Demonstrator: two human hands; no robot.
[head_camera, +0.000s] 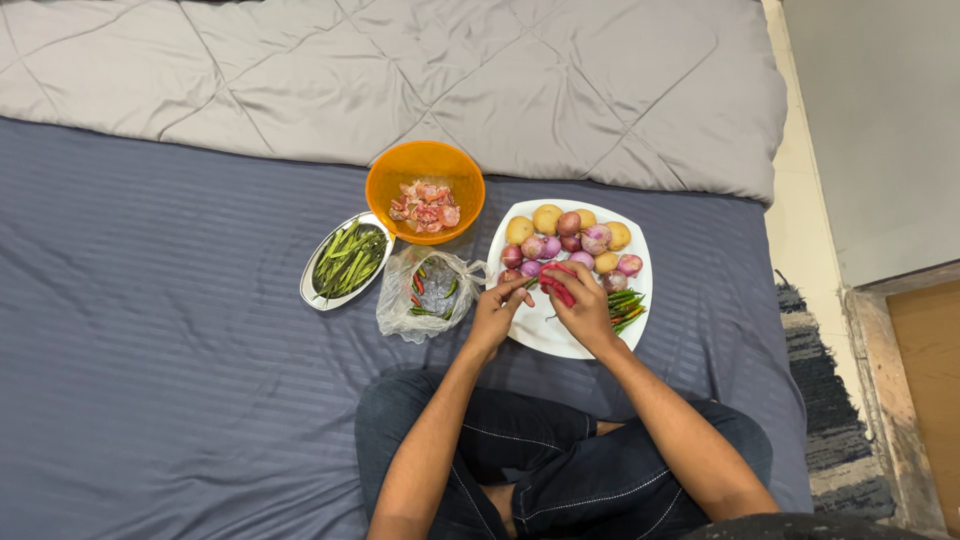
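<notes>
Red chilli (558, 291) sits over the near-left part of the white plate (560, 335), pinched between both my hands. Right hand (583, 305) has its fingers clamped round the chilli body; left hand (497, 310) has fingertips closed together at the stalk end (too small to tell if it grips the stem itself). I judge the step as working the stalk off the chilli, so I'd keep the right grip firm but not crushing, pull with the left in line with the pod, and stay over the plate so bits fall there, not on the bed.

On the same plate: green chillies (625, 306) just beside my right hand, red onions (560, 245) and small potatoes (547, 217) at the far side. Clear plastic bag (428, 292) with a few chillies lies just left of the plate. Further left, a steel dish (312, 283) of green pods; behind the bag, an orange bowl (425, 160) of chopped pink pieces. All on the blue striped bedsheet (150, 350), grey quilt (400, 70) beyond.
</notes>
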